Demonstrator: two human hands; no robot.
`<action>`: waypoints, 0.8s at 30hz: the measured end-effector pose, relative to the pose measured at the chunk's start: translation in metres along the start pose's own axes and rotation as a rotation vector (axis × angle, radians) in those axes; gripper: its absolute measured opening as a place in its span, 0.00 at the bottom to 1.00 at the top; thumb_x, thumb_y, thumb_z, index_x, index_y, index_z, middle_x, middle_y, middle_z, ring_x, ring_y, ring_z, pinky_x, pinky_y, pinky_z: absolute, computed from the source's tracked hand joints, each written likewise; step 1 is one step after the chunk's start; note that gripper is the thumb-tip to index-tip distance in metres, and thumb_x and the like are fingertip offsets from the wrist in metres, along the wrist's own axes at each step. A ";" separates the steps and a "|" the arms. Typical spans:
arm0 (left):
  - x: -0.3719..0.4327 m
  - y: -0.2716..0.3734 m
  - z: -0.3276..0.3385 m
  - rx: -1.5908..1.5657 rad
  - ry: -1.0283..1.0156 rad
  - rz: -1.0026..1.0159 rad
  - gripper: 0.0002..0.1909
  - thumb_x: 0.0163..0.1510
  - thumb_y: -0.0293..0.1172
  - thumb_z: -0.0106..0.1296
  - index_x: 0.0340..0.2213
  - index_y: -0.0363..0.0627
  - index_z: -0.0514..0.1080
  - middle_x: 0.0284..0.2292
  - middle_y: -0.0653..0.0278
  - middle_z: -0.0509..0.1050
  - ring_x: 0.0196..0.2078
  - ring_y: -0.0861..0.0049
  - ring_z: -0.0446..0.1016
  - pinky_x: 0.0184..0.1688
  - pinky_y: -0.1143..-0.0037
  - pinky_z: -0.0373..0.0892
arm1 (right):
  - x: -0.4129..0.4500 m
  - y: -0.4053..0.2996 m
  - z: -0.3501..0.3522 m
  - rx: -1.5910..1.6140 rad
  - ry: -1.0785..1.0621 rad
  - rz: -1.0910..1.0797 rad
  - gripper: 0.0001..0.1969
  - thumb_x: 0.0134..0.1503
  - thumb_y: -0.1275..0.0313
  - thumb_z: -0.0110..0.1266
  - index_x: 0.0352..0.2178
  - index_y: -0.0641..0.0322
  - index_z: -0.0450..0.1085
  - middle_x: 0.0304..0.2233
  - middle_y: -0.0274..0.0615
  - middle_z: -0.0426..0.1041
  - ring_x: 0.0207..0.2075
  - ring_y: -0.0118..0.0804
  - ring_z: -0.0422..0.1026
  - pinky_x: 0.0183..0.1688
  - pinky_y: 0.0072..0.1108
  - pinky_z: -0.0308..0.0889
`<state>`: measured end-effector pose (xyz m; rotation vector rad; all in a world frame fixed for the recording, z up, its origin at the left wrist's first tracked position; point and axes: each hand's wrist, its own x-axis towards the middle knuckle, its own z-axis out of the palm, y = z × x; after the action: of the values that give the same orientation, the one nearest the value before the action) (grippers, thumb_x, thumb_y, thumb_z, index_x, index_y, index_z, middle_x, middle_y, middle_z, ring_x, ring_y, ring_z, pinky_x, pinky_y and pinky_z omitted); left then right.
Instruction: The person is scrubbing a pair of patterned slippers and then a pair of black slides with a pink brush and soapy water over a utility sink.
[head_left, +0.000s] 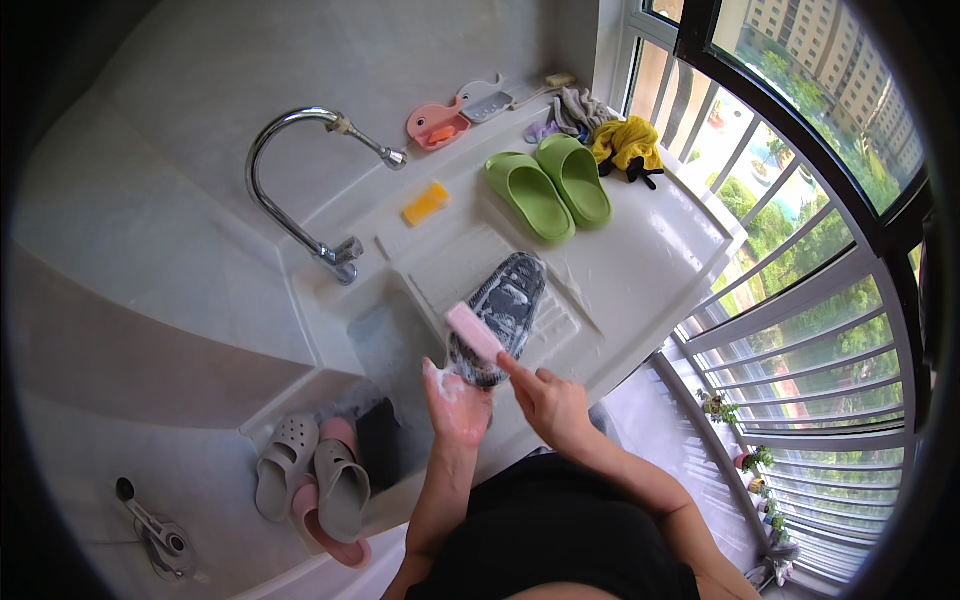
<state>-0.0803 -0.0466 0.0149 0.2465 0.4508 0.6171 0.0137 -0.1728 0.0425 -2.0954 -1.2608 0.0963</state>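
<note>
My left hand (459, 409), palm up and streaked with foam, holds the near end of a dark slipper (517, 289). The slipper is turned sole up over the ribbed washboard (442, 259) of the sink, with white suds along its edge and grooves. In my right hand (551, 405) is a pink scrubbing brush (475, 332), lying across the heel part of the sole. Its bristles are hidden beneath it. A pair of green slippers (529, 202) stands just beyond on the counter, and a yellow bar of soap (426, 204) lies to their left.
A chrome faucet (259, 165) arches over the basin (394, 352), which holds cloudy water. Grey clogs (289, 465) and pink slippers (352, 551) rest at the left edge. Farther back are whale-shaped soap dishes (442, 124), a yellow cloth (630, 142) and grey cloth (579, 112). Barred windows run along the right.
</note>
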 end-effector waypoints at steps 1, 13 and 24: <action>-0.001 0.001 -0.007 -0.005 -0.015 -0.009 0.35 0.61 0.61 0.37 0.57 0.45 0.60 0.51 0.60 0.69 0.53 0.67 0.68 0.57 0.66 0.62 | -0.004 -0.009 -0.006 0.018 -0.025 -0.010 0.24 0.56 0.66 0.55 0.56 0.37 0.67 0.17 0.40 0.67 0.15 0.45 0.69 0.18 0.35 0.67; 0.003 -0.001 -0.008 0.121 0.141 0.092 0.42 0.59 0.64 0.38 0.59 0.38 0.56 0.54 0.56 0.67 0.56 0.66 0.67 0.59 0.67 0.62 | 0.011 -0.009 -0.011 0.064 -0.104 -0.038 0.21 0.56 0.70 0.55 0.52 0.40 0.71 0.18 0.42 0.69 0.17 0.47 0.70 0.21 0.35 0.65; 0.006 0.005 -0.012 0.135 0.000 0.049 0.39 0.60 0.64 0.37 0.57 0.40 0.59 0.50 0.60 0.70 0.53 0.68 0.68 0.55 0.67 0.64 | 0.029 0.003 -0.010 0.026 -0.040 -0.038 0.21 0.56 0.67 0.56 0.52 0.38 0.71 0.17 0.40 0.67 0.16 0.45 0.70 0.20 0.35 0.65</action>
<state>-0.0844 -0.0385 0.0041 0.3869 0.4885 0.6355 0.0351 -0.1560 0.0563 -2.0556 -1.3156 0.1374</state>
